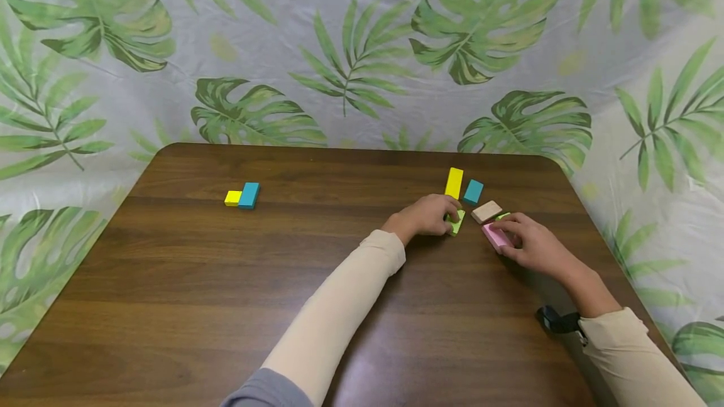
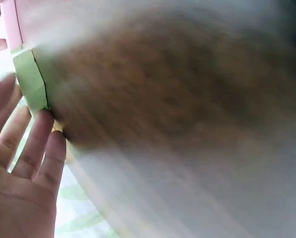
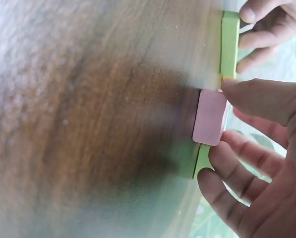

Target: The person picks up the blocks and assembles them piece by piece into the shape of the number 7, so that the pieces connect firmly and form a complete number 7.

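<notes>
My left hand (image 1: 427,215) has its fingers curled at a light green block (image 1: 459,223) lying on the table. In the left wrist view, the fingertips of that hand (image 2: 26,173) touch the end of the green block (image 2: 32,82). Just to the right, my right hand (image 1: 534,244) pinches a pink block (image 1: 496,238) between thumb and fingers. The right wrist view shows the pink block (image 3: 209,117) between the thumb and fingers of my right hand (image 3: 271,173), and a second green block (image 3: 203,161) beside it, partly hidden by the fingers.
Beyond the hands lie a yellow block (image 1: 454,183), a blue block (image 1: 473,191) and a plain wooden block (image 1: 486,211). Far to the left on the brown table (image 1: 226,281), a small yellow block (image 1: 232,198) touches another blue block (image 1: 249,195). A leaf-patterned cloth (image 1: 362,124) hangs behind.
</notes>
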Demonstrator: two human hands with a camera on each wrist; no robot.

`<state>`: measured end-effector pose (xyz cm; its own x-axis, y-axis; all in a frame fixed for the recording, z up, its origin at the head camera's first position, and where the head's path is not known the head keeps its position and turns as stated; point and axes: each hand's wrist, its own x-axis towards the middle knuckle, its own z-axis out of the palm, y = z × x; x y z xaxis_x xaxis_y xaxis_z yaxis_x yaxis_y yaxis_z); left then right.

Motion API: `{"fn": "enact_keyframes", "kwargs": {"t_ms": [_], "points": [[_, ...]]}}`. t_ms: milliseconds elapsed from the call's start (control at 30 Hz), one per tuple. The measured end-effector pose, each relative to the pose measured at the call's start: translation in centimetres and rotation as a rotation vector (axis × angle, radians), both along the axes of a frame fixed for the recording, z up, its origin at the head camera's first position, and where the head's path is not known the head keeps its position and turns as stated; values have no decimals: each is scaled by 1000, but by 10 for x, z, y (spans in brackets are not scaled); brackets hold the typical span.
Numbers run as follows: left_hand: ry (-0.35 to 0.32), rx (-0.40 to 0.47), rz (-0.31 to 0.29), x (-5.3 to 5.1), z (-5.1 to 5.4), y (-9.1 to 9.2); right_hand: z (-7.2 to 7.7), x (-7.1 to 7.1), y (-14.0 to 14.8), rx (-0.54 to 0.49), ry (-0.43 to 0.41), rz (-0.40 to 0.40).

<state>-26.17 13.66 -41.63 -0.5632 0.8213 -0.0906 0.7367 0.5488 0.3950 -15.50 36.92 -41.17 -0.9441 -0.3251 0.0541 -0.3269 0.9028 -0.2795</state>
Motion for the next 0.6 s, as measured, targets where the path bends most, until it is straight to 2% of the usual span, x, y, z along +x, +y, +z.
{"fn": "enact_keyframes", "kwargs": {"t_ms": [300, 467, 600], "points": [[-8, 7, -7, -3, -4, -2, 1, 0, -1, 5, -37, 4], [-40, -4, -32, -3, -2, -5, 3, 1, 0, -28, -118, 9], [-43, -13, -41, -3, -1, -6, 4, 2, 3, -64, -163, 54]]}}
